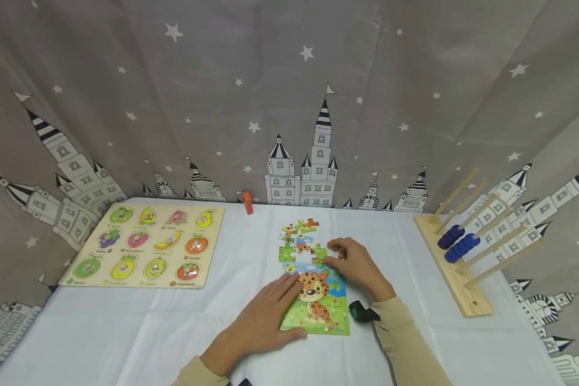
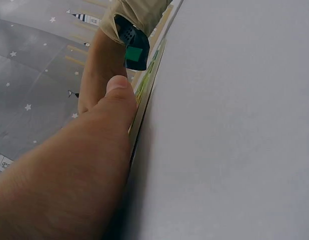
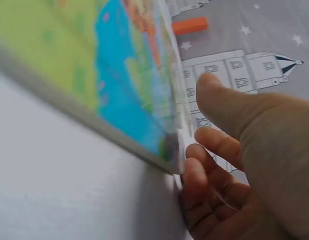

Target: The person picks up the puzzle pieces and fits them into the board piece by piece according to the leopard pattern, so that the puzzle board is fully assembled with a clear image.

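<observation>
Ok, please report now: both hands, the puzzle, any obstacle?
Left hand resting on puzzle, covering part of its left side. Right hand at puzzle's far right corner, grip unclear. Loose pieces beyond the far edge.

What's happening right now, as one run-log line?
left hand: rests on animal puzzle | right hand: at loose pieces | fruit board: at left | pegged rack: at right

Prob. kids' play area: castle-print curtain (image 1: 212, 32), tbl (image 1: 140, 327) w/ jigsaw (image 1: 318, 308), fruit bd (image 1: 140, 256) & peg rack (image 1: 460, 287).
</observation>
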Available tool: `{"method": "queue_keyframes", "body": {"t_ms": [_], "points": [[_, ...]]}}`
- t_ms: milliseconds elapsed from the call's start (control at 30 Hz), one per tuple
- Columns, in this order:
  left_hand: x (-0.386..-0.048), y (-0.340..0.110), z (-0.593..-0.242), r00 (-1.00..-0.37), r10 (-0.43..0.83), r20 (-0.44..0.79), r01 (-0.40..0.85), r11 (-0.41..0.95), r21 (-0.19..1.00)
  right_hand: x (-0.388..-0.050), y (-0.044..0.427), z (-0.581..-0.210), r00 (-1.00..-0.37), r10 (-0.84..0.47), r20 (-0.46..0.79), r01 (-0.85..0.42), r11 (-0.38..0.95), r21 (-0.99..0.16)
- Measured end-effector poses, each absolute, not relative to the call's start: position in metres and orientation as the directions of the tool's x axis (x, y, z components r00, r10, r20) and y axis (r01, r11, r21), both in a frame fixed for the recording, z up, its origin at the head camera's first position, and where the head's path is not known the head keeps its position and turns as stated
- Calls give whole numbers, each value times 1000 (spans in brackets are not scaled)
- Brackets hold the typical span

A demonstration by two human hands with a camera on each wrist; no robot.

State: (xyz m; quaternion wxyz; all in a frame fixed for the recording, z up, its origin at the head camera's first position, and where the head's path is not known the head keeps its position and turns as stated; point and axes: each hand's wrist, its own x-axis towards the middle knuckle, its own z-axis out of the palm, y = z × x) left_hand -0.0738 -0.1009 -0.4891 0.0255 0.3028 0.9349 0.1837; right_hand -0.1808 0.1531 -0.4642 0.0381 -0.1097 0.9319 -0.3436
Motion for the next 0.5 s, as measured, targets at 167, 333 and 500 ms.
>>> {"method": "queue_keyframes", "body": {"t_ms": [167,333,500], "points": [[-73,-103,-491,-813,578,69,563,751,344,-186,149,-466,-955,-295,-36,-208,749,-629],[-74,-104,-490,-783,616,92,611,730,306,-187,144,-464,-952,-302,-41,-221,776,-591],[-75,-104,-489,-762,644,70,634,719,283,-189,142,-464,-957,-283,-60,-199,795,-573]]}}
